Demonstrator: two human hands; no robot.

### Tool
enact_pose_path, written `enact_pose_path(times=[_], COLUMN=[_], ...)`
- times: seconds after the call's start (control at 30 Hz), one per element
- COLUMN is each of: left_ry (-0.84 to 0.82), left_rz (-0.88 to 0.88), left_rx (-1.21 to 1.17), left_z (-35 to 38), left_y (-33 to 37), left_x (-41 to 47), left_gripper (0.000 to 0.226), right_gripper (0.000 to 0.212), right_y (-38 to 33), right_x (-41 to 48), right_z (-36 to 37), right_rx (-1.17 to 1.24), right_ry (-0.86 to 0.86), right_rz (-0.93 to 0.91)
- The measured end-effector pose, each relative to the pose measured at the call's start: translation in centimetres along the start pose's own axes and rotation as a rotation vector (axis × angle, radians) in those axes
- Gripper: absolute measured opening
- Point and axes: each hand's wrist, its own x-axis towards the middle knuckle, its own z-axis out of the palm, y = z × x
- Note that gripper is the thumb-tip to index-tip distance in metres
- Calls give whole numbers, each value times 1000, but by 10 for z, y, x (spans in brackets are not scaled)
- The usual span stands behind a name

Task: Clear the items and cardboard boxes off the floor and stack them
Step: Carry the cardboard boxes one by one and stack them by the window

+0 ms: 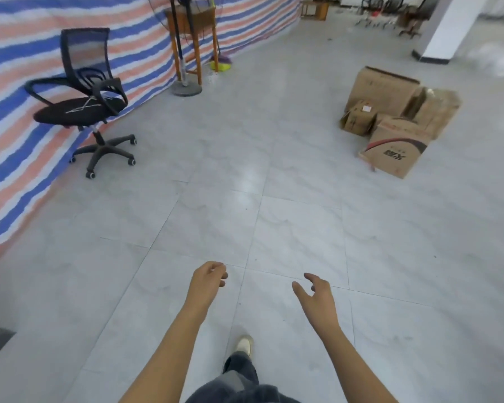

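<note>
Boxes (386, 91) cluster blurred (labels unreadable), partly hiding each other.

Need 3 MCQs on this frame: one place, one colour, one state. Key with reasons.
1. Where are the cardboard boxes?
A) on a shelf
B) in the person's arms
C) on the floor, ahead to the right

2. What colour is the office chair?
A) red
B) black
C) white

3. What state are the left hand and right hand in?
A) both hold nothing
B) both grip one box
C) one carries a broom

Key:
1 C: the boxes sit clustered on the floor, right of centre.
2 B: the seat, mesh back and base are all black.
3 A: the fingers are loose, with nothing in either hand.
</note>
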Motion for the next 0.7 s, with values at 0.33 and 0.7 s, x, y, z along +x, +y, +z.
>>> enact_pose_path(times=[0.33,0.7], left_ry=[-176,-230], left_rz=[-31,-90], left_rx=[-50,97], left_z=[52,129], left_y=[90,145], left_x=[148,259], left_gripper=[16,12], right_gripper=[44,45], right_y=[-51,-52], right_x=[127,256], right_z=[-5,-34], right_rx=[-23,-12], right_ry=[135,186], right_rz=[113,233])
